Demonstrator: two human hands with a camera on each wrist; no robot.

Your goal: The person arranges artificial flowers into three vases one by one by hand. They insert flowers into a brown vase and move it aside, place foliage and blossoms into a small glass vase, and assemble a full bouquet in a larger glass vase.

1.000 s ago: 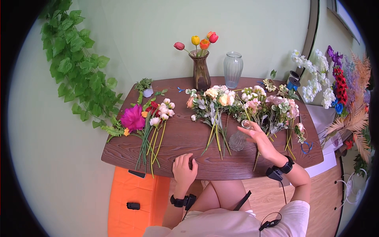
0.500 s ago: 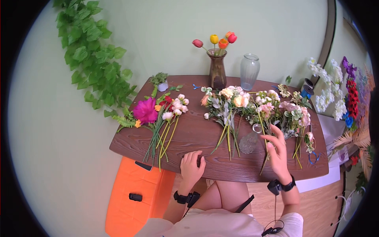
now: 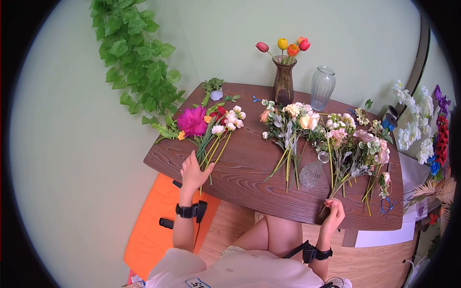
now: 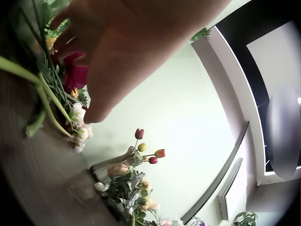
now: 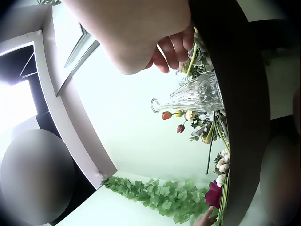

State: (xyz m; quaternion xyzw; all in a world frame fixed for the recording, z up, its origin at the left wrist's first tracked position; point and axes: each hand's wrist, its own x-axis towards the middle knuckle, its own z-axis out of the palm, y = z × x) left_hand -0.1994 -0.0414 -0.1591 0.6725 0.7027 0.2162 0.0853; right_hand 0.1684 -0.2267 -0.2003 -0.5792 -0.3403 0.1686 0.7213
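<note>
My left hand (image 3: 193, 174) is at the table's front left edge with its fingers spread. It lies beside the green stems (image 3: 222, 148) of a bunch with a magenta flower (image 3: 192, 121) and white buds (image 3: 231, 120). Near the front edge on the right, my right hand (image 3: 333, 216) has curled fingers (image 5: 169, 52) beside a brown stem (image 3: 321, 211) of the pink and white flowers (image 3: 338, 137). I cannot tell whether it grips that stem. Just beyond it stands a clear glass vase (image 3: 311, 175) with a narrow neck.
Cream and peach flowers (image 3: 295, 113) lie mid-table. Behind them stand a brown vase (image 3: 283, 85) of tulips and a tall clear vase (image 3: 322, 91). A potted succulent (image 3: 216, 91) is at the back left. Ribbon spools (image 3: 390, 117) and a blue ribbon (image 3: 387, 206) are at the right.
My left hand has lifted from the front edge and moved left to the stems. My right hand has drawn back from the clear vase to the front edge, its fingers now curled. The view has shifted.
</note>
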